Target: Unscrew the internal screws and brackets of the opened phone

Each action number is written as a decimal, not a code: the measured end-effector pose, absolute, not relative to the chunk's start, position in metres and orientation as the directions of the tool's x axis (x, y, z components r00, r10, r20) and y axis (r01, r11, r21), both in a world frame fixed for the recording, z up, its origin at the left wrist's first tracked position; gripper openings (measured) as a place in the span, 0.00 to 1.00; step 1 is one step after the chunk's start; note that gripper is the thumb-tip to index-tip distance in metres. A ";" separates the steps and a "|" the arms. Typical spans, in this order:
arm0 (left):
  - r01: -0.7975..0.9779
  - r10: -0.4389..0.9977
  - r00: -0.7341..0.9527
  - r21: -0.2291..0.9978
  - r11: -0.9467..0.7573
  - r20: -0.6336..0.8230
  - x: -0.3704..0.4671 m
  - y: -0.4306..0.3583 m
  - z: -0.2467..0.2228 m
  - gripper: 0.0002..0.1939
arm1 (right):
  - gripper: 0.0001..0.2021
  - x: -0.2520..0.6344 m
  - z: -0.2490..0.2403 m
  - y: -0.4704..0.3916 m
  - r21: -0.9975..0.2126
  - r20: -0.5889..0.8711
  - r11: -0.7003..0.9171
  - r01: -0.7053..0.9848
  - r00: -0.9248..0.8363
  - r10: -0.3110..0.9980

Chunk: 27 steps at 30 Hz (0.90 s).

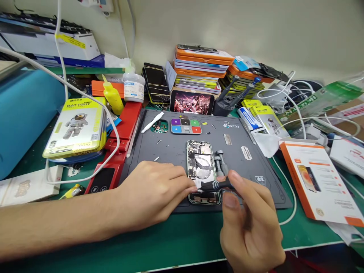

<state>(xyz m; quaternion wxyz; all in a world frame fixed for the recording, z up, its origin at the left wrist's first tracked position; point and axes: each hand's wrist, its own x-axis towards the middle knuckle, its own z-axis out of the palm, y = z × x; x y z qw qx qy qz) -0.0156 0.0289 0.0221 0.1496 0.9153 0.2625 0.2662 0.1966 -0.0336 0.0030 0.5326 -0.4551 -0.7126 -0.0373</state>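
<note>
The opened phone (209, 151) lies on the grey mat (170, 151), its near end between both hands' fingers. The right hand (253, 223) pinches a slim dark tool (217, 185), thumb and forefinger nearly together; the left hand (153, 193) bunches its fingers at the phone's left edge, gripping what, if anything, I cannot tell. Best to brace the frame with the left fingers and work the tool lightly, clear of the circuit board (192, 167) just beyond them.

"BATTERY" on the yellow-edged box (75, 127), "PASTE" on the white jar (133, 89)
</note>
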 end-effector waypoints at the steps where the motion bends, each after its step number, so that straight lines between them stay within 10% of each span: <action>1: 0.402 0.562 0.722 0.416 -0.816 0.404 -0.015 0.029 0.022 0.14 | 0.35 0.196 0.003 -0.034 -0.433 0.792 0.577 0.692 -0.014 0.611; 12: 0.430 0.582 0.703 0.407 -0.806 0.410 -0.016 0.029 0.025 0.19 | 0.41 0.192 -0.004 -0.037 -0.496 0.717 0.561 0.663 -0.052 0.695; 20: 0.430 0.563 0.732 0.380 -0.819 0.385 -0.017 0.025 0.022 0.16 | 0.32 0.224 0.022 -0.023 -0.793 0.540 0.196 0.577 0.515 0.666; 27: 0.440 0.559 0.738 0.359 -0.823 0.378 -0.015 0.029 0.025 0.17 | 0.18 0.263 0.026 0.000 -0.395 0.275 -0.023 0.918 0.142 0.951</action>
